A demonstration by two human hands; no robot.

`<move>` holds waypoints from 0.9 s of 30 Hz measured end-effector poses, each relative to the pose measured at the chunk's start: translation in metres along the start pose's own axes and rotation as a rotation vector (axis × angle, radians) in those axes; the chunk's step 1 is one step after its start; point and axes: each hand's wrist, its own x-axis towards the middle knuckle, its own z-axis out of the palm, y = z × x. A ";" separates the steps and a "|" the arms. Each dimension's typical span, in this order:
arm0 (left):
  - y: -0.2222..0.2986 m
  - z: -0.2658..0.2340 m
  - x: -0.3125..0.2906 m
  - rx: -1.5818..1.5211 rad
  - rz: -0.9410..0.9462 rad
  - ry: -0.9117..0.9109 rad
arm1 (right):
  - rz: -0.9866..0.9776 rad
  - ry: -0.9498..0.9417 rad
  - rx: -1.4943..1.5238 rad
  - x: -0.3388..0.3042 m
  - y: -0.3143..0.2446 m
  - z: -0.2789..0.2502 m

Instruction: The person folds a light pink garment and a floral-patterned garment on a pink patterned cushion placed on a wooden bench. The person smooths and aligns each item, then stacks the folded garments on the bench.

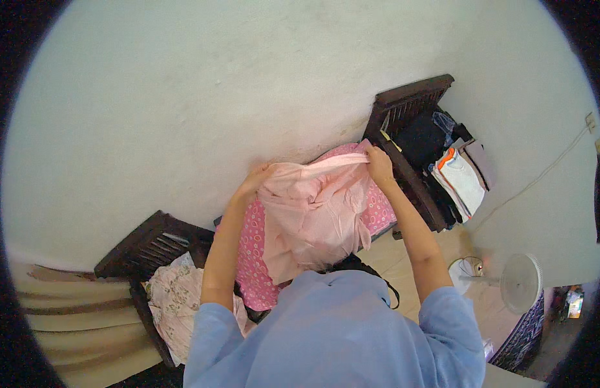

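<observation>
A light pink garment [316, 210] hangs crumpled between my two hands, its upper band stretched between them. My left hand [256, 176] is closed on the garment's left top corner. At the right end of the band, my right hand [378, 163] pinches the cloth. Under the garment lies a bright pink patterned cloth [251, 255], spread over a surface whose form I cannot make out. Which kind of garment it is does not show clearly.
On a dark wooden chair [410, 97] at the right sit folded clothes [460, 181]. Another dark wooden chair [154, 242] at the left bears a floral cloth [177, 291]. A white fan [521, 282] stands at the right. A pale wall [203, 77] rises behind.
</observation>
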 end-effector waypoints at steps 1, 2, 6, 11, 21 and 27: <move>-0.007 0.001 -0.001 0.023 -0.079 0.031 | 0.011 -0.003 0.057 -0.006 0.004 0.001; -0.015 0.000 -0.004 0.250 0.002 0.046 | 0.022 -0.006 0.115 -0.010 0.008 0.000; -0.052 -0.007 -0.021 0.734 0.155 0.204 | 0.125 -0.086 0.215 -0.020 0.028 0.005; -0.097 -0.015 -0.029 0.734 0.078 0.334 | 0.018 0.032 0.242 -0.030 0.049 0.012; -0.077 0.006 0.016 0.639 0.055 0.474 | 0.066 0.189 0.193 0.008 0.077 0.008; -0.063 0.064 0.005 0.729 0.189 0.662 | -0.222 -0.053 0.077 -0.028 0.105 0.027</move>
